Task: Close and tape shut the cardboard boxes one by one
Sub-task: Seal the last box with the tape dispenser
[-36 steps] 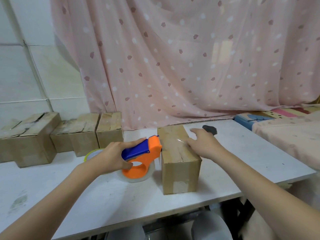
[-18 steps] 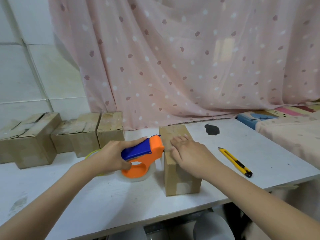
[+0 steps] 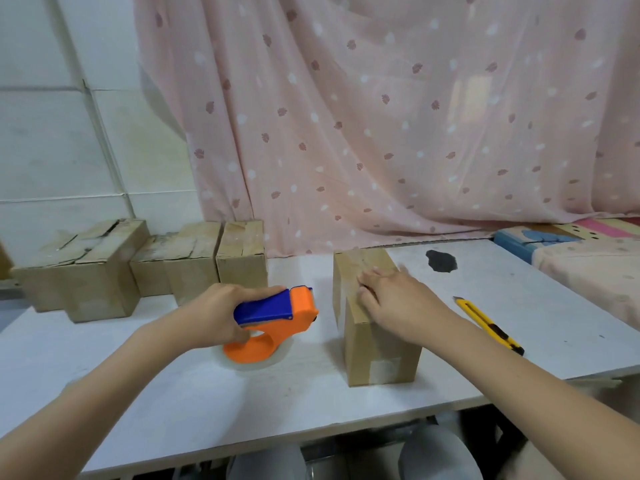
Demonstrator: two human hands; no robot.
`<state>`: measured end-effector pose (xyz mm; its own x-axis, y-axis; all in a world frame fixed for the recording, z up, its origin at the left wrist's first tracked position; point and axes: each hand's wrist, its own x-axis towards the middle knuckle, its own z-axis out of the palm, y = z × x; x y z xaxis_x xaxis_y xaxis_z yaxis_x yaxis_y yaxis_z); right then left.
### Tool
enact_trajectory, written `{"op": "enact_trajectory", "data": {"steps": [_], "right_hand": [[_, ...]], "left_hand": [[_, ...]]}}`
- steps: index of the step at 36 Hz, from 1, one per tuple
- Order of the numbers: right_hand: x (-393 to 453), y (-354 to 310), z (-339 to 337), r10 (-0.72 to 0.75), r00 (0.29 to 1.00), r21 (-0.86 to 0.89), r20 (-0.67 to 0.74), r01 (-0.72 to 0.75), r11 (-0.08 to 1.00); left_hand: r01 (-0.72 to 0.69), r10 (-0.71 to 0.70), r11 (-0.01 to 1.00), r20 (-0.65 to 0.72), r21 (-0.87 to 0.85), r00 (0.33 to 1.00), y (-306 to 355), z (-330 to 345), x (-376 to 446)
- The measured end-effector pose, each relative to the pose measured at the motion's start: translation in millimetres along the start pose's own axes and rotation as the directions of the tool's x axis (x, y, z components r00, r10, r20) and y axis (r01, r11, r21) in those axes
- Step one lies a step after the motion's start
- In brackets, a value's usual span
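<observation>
Smoothing the tape down is the step we judge to be in hand: our right hand (image 3: 398, 303) lies flat, fingers straight, on top of the cardboard box (image 3: 375, 327), which stands on the desk (image 3: 173, 393) just right of centre, at about 3 o'clock from the tape dispenser (image 3: 273, 323). Clear tape shows on the box's top and on its near face, so we take the strip as already laid.

Our left hand (image 3: 221, 315) has its fingers wrapped round the blue handle of the dispenser, whose orange body and clear roll sit on the desk, near the box but apart from it.

To do this well, we should press from the middle of the seam outward toward 12 and 6 o'clock, so air and wrinkles run off the ends, and rub the overhang on the near face until it grips. We would bear straight down so the box does not slide toward the desk edge.

Four more boxes (image 3: 194, 261) wait at 10 o'clock along the wall, and a yellow utility knife (image 3: 490, 325) lies at 3 o'clock from the box.
</observation>
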<state>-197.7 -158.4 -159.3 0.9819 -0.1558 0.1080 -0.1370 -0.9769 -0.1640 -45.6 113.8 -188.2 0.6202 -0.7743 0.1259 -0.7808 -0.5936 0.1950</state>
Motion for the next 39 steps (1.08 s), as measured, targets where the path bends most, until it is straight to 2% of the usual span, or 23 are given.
{"op": "enact_trajectory", "data": {"steps": [7, 9, 12, 15, 18, 24, 28, 32, 35, 39], "right_hand": [[30.2, -32.3, -21.0, 0.273, 0.961, 0.099, 0.039, -0.276, 0.956], [42.7, -34.7, -20.2, 0.368, 0.926, 0.06, 0.085, -0.374, 0.926], [68.7, -33.2, -11.4, 0.498, 0.83, 0.049, 0.25, -0.525, 0.85], [98.8, -22.8, 3.8, 0.477, 0.821, -0.032, 0.314, -0.493, 0.869], [75.9, -39.3, -26.3, 0.428, 0.813, -0.141, 0.395, -0.407, 0.903], [67.9, -42.9, -48.2, 0.399, 0.79, -0.18, 0.466, -0.357, 0.917], [63.4, -33.3, -58.0, 0.38, 0.785, -0.097, 0.489, -0.384, 0.918], [61.4, -15.4, -62.9, 0.413, 0.725, 0.004, 0.552, -0.498, 0.867], [60.5, -4.7, -63.7, 0.412, 0.743, 0.102, 0.528, -0.537, 0.838], [57.5, 10.4, -57.8, 0.364, 0.772, 0.329, 0.521, -0.575, 0.749]], "left_hand": [[0.009, -0.01, 0.999, 0.029, 0.03, 1.0, 8.0, -1.0, 8.1], [-0.001, 0.0, 0.999, 0.028, 0.032, 1.0, 8.0, -1.0, 7.8], [0.012, -0.014, 0.999, 0.033, 0.046, 0.999, 8.3, -1.4, 8.1], [0.024, -0.027, 0.998, 0.048, 0.06, 0.998, 9.2, -1.3, 8.9], [0.022, -0.026, 0.997, 0.057, 0.07, 0.998, 8.8, -0.4, 10.2], [0.022, -0.024, 0.998, 0.05, 0.051, 0.998, 8.7, -0.6, 10.3], [0.014, -0.014, 1.0, 0.003, -0.007, 1.0, 7.5, 2.0, 6.5], [-0.001, -0.001, 0.999, -0.04, -0.05, 0.999, 11.5, 4.6, 3.7], [-0.016, 0.009, 0.996, -0.075, -0.088, 0.997, 13.1, -0.2, 5.2], [-0.037, 0.028, 0.996, -0.099, -0.083, 0.995, 16.7, -5.1, 5.7]]}}
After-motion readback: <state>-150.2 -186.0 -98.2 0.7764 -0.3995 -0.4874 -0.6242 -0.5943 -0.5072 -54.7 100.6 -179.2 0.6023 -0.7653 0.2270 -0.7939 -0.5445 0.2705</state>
